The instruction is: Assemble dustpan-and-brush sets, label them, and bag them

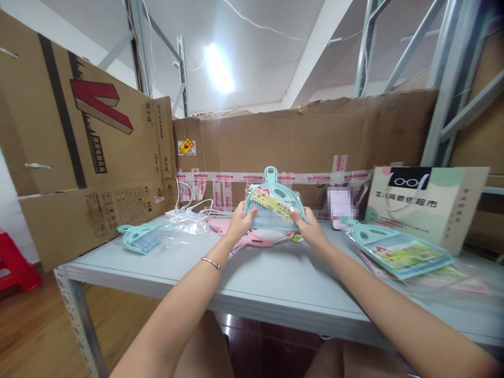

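Between my two hands a mint-green dustpan and brush set point(271, 202) is held up over the table, in a clear bag with a yellow-green label, its handle pointing up. My left hand point(241, 223) is closed on its left edge, and my right hand point(309, 228) grips the right edge. Behind and below it lies a pink dustpan and brush set point(252, 240), partly hidden. Another mint-green set point(144, 237) rests at the left on the table. At the right, a mint-green bagged set point(405, 252) lies on top of pink ones.
The grey table point(275, 278) has a metal front edge. Large cardboard boxes point(110, 157) stand at the left and along the back point(307, 136). A phone point(342, 207) leans near a paper bag point(425, 210). White cables point(192, 205) lie at the back left; a red stool point(18, 262) stands on the floor.
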Demonstrator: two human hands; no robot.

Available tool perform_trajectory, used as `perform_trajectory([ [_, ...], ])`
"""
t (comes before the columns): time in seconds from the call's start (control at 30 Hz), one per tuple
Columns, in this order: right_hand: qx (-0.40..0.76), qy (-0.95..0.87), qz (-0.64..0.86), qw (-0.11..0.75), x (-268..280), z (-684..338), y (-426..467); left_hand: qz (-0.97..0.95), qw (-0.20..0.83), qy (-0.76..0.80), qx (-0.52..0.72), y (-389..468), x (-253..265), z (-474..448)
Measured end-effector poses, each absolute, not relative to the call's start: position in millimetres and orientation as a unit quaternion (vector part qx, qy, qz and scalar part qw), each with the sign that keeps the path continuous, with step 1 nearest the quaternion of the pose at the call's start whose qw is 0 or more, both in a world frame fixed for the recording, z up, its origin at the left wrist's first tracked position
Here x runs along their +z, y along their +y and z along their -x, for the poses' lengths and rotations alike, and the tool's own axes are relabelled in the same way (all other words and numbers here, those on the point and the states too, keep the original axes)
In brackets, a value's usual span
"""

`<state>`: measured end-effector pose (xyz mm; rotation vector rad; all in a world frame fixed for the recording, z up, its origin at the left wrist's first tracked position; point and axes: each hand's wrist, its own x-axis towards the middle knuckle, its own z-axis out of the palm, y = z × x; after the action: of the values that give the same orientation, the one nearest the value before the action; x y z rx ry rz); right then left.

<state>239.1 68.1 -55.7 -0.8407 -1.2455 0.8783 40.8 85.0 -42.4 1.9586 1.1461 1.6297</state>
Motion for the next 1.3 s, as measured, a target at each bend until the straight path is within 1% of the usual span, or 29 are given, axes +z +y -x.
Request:
perform_trajectory([
  [0.23, 0.376, -0.552, 0.387, 0.635, -55.8, -240.2, 69.2, -0.685, 0.185, 0.399, 0.580, 85.0, -42.2, -41.2],
  [0.47, 0.362, -0.577, 0.382, 0.625, -59.3, -241.5, 73.7, -0.692, 0.175, 0.406, 0.571, 84.7, -41.6, -40.9],
  [0.8, 0.345, -0.579, 0.420, 0.607, -55.2, -240.8, 68.9, -0.692, 0.170, 0.409, 0.571, 83.6, -41.1, -41.6],
  [1.0, 0.379, -0.522, 0.433, 0.629, -53.8, -241.9, 69.9, -0.674, 0.247, 0.416, 0.559, 76.7, -39.2, -45.8],
  [1.17, 0.397, -0.465, 0.434, 0.661, -51.6, -251.8, 74.8, -0.676, 0.361, 0.367, 0.528, 76.0, -38.1, -48.2],
  [1.23, 0.380, -0.418, 0.452, 0.690, -49.0, -261.3, 78.9, -0.679, 0.369, 0.370, 0.516, 78.1, -38.9, -47.9],
  [1.3, 0.354, -0.360, 0.474, 0.722, -42.9, -274.0, 81.6, -0.683, 0.344, 0.395, 0.509, 80.2, -40.6, -46.7],
])
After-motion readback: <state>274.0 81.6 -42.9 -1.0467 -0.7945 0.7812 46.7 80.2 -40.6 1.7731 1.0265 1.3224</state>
